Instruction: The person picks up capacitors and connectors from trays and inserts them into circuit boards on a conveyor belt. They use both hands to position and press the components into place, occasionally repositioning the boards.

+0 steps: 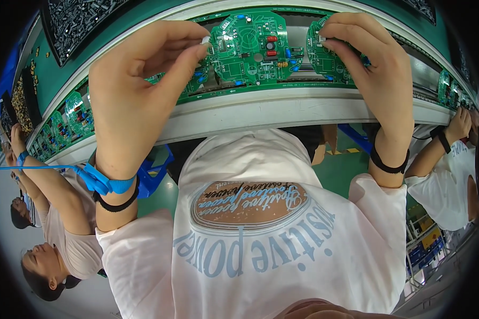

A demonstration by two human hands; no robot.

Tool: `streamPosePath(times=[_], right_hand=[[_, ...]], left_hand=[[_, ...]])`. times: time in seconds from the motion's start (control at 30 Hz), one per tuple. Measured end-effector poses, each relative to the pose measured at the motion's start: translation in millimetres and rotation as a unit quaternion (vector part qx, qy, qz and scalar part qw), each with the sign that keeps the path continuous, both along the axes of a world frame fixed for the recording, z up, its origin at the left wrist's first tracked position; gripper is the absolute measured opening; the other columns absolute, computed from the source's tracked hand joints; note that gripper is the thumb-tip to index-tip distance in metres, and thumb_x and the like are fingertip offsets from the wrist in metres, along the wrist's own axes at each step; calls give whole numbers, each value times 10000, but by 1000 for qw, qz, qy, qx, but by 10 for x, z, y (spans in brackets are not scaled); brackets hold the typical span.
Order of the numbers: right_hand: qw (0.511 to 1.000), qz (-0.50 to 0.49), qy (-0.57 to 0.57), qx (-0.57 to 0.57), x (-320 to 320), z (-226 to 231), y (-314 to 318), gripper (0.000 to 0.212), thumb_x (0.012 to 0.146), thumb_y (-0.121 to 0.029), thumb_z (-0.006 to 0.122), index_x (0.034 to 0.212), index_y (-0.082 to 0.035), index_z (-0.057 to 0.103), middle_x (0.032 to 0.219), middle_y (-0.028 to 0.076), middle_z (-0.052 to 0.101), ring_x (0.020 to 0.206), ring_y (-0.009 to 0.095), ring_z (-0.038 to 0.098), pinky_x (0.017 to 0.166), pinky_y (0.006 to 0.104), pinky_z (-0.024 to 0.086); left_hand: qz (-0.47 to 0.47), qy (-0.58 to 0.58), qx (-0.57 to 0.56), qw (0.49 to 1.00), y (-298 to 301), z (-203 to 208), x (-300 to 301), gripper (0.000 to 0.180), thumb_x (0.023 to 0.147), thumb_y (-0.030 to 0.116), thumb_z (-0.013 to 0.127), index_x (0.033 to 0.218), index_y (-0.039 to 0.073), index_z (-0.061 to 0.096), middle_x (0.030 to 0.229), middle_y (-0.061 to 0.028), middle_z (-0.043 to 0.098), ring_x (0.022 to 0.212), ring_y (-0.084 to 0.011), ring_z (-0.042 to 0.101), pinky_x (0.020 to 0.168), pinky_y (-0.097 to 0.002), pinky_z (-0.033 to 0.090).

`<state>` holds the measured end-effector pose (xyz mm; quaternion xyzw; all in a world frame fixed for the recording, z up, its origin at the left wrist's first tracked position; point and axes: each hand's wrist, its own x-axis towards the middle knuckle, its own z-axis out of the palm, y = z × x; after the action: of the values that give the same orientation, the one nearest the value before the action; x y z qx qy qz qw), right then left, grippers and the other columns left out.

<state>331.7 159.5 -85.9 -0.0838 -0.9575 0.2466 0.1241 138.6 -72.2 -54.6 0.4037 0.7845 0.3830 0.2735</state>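
Observation:
Between thumb and fingertips, my left hand [138, 87] pinches a small white connector [206, 40] at the left edge of a green circuit board [239, 50]. That board carries red, blue and black components. My right hand [380, 66] is closed in a pinch on another small white connector [322, 39], held over the neighbouring circuit board [324, 64] to the right. Whether either connector touches its board I cannot tell. My fingers and palms cover parts of the boards beneath them. A blue wrist strap [109, 182] with a cord circles my left wrist.
The boards sit along a conveyor rail [271, 106] that curves across the view, with more boards [64, 122] at left. A black tray of small dark parts [82, 24] stands at the far left. Co-workers [58, 234] [447, 175] work on both sides.

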Motion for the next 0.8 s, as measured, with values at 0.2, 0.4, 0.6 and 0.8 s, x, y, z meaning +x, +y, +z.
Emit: streamPosePath(times=[0.2, 0.4, 0.6, 0.8], right_hand=[[999, 37, 6, 11, 7, -18, 67, 162, 868, -19, 745, 1025, -18, 705, 1074, 59, 716, 913, 248, 700, 786, 310, 558], [999, 17, -6, 35, 28, -15, 12, 160, 879, -17, 728, 1038, -29, 711, 1082, 56, 712, 905, 270, 697, 766, 318, 561], [993, 5, -18, 115, -32, 104, -100, 187, 887, -16, 712, 1071, -49, 715, 1083, 63, 709, 896, 301, 694, 748, 346, 564], [990, 6, -9, 142, -12, 186, -204, 244, 884, -21, 716, 1126, -48, 713, 1106, 93, 710, 925, 315, 697, 760, 363, 567]], left_hand=[[-14, 63, -3, 998, 48, -19, 29, 184, 940, -24, 723, 1123, -38, 733, 1032, -78, 763, 909, -122, 727, 829, -230, 562], [-68, 188, -3, 980, 84, -64, 27, 175, 901, -23, 744, 1076, -23, 738, 1003, -87, 758, 886, -145, 712, 818, -252, 551], [-75, 214, -8, 974, 101, -22, 7, 165, 879, -7, 751, 1042, -6, 730, 1027, -90, 747, 928, -209, 715, 828, -289, 545], [-103, 276, 6, 956, 149, -104, -7, 140, 863, 17, 755, 1001, 23, 729, 1049, -81, 741, 931, -258, 713, 823, -316, 547]])
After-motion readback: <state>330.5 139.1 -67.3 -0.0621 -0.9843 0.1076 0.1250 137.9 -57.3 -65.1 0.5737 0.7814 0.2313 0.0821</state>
